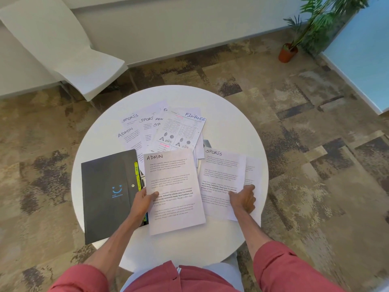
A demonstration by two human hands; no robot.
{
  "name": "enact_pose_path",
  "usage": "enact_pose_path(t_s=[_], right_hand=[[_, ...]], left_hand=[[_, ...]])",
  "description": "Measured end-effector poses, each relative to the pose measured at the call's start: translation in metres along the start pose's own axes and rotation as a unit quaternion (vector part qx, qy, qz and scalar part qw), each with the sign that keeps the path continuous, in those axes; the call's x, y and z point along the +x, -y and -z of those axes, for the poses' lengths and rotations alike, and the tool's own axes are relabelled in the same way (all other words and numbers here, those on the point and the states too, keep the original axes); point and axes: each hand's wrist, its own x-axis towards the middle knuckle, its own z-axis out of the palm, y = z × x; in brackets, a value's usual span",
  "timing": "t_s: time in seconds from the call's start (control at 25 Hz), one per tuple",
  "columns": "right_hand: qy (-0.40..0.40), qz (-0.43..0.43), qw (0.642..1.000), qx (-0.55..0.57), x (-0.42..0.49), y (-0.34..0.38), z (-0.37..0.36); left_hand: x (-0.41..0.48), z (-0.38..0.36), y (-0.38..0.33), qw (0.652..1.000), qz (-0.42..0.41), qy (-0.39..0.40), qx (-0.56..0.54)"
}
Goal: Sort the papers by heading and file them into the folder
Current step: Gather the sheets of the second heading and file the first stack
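The left hand (143, 199) pinches the ADMIN sheet (174, 182) beside the black folder (105, 207); the right hand (243, 199) grips the SPORTS sheet (221, 169) on the tabletop (231, 123).

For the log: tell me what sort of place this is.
Probably an office lounge or waiting area: round white table, white chair, patterned carpet tiles, potted plant.

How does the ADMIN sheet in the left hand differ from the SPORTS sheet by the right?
The ADMIN sheet is headed ADMIN, the SPORTS sheet SPORTS. The ADMIN sheet sits beside the dark folder, held at its left edge by the left hand; the SPORTS sheet lies farther right, over another page, with the right hand holding its right edge. Both are white printed pages with handwritten headings.
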Motion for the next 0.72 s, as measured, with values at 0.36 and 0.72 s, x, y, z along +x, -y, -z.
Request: enact_pose_path(t_s=[0.36,0.72], right_hand=[[0.000,0.004,0.984,0.178,-0.001,-0.039,0.033],[-0.111,-0.156,0.960,0.202,-0.010,-0.085,0.098]], left_hand=[[-0.001,-0.007,0.003,1.000,0.005,0.010,0.005],[-0.008,-0.028,-0.003,0.998,0.004,0.055,0.006]])
